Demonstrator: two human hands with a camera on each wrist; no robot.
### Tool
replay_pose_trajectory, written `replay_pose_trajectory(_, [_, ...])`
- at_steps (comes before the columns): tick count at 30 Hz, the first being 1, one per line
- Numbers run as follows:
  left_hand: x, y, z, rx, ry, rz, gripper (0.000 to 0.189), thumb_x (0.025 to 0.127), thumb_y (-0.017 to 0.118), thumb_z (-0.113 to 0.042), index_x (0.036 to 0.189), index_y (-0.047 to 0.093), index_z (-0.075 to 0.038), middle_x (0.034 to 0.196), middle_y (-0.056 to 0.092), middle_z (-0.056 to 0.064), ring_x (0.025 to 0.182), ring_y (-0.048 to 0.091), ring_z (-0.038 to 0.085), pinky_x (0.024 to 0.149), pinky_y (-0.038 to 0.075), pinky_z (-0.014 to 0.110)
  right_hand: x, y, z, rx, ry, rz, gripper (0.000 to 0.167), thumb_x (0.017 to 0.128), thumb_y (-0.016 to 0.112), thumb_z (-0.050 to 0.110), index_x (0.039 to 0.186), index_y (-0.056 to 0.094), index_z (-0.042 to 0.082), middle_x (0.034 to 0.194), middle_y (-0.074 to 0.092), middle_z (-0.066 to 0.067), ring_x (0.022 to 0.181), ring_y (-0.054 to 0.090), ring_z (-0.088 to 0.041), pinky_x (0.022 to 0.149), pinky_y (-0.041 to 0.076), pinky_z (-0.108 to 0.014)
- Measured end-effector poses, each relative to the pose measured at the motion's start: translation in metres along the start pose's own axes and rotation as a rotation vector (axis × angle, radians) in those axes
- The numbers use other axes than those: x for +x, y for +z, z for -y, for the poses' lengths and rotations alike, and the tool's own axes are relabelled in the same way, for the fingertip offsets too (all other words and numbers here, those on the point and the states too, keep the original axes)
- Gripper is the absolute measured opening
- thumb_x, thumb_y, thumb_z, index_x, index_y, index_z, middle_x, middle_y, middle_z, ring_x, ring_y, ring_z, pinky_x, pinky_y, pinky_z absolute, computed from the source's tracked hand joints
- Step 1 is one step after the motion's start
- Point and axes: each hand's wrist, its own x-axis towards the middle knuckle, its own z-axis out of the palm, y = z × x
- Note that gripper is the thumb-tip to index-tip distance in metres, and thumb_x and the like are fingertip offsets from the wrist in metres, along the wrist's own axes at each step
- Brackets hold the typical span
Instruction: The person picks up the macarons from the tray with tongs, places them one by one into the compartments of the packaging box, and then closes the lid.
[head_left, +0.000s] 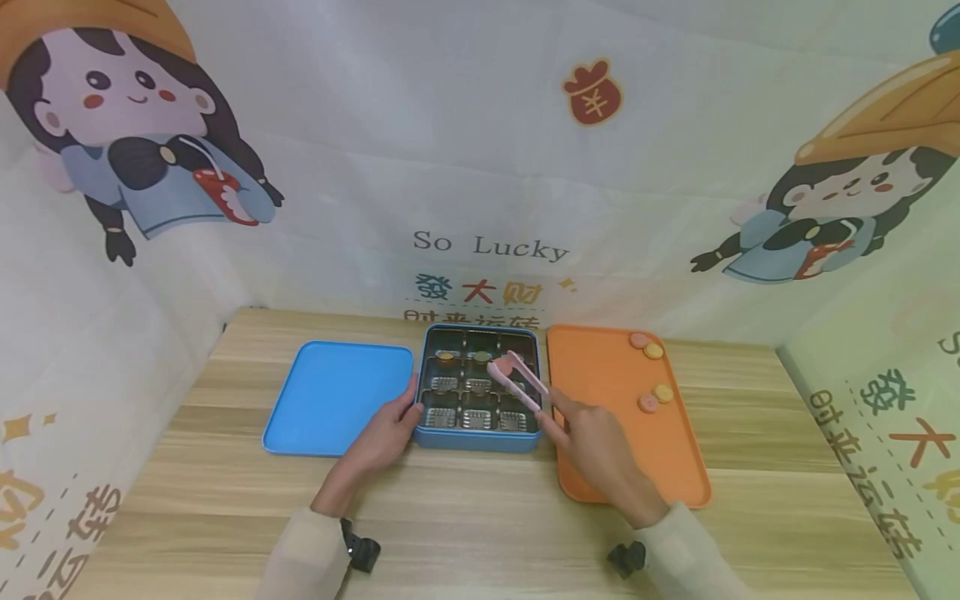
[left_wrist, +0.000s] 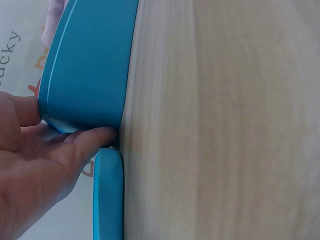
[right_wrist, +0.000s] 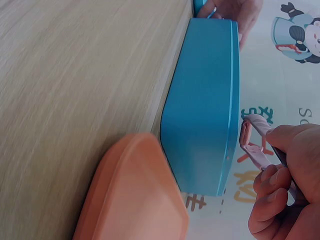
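A blue tin box with a dark divided tray inside stands in the middle of the table. My left hand grips its left side, the thumb near the rim and a finger low against the wall, as the left wrist view shows. In my right hand are pink tongs, pinched around a round pink cookie over the tray's right part. Two cookies lie in the tray's back row: a yellow cookie at the left and a green cookie in the middle.
An orange tray lies right of the box, with pink cookies and yellow cookies along its right side. Left of the box is a flat blue lid. A printed cloth hangs behind the table.
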Motion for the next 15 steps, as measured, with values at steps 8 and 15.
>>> replay_pose_trajectory(8, [0.000, 0.000, 0.000, -0.003, -0.002, -0.005, 0.058, 0.109, 0.034, -0.019, 0.158, 0.007, -0.005, 0.164, 0.013, 0.016, 0.151, 0.010, 0.032, 0.121, 0.016, 0.050, 0.002, 0.007, 0.006, -0.016, -0.004, 0.014, 0.032, 0.095, 0.068, 0.029, 0.120, 0.069, 0.009, 0.056, 0.037, 0.010, 0.044, 0.035, -0.003, 0.038, 0.026, -0.018])
replay_pose_trajectory(15, [0.001, 0.000, 0.000, -0.011, -0.002, -0.004, 0.058, 0.109, 0.034, -0.019, 0.158, 0.008, -0.005, 0.164, 0.013, 0.016, 0.151, 0.011, 0.031, 0.121, 0.016, 0.050, 0.003, 0.012, 0.009, -0.054, -0.041, -0.005, 0.026, 0.093, 0.070, 0.027, 0.111, 0.069, 0.008, 0.057, 0.042, 0.008, 0.046, 0.039, -0.006, 0.039, 0.031, -0.019])
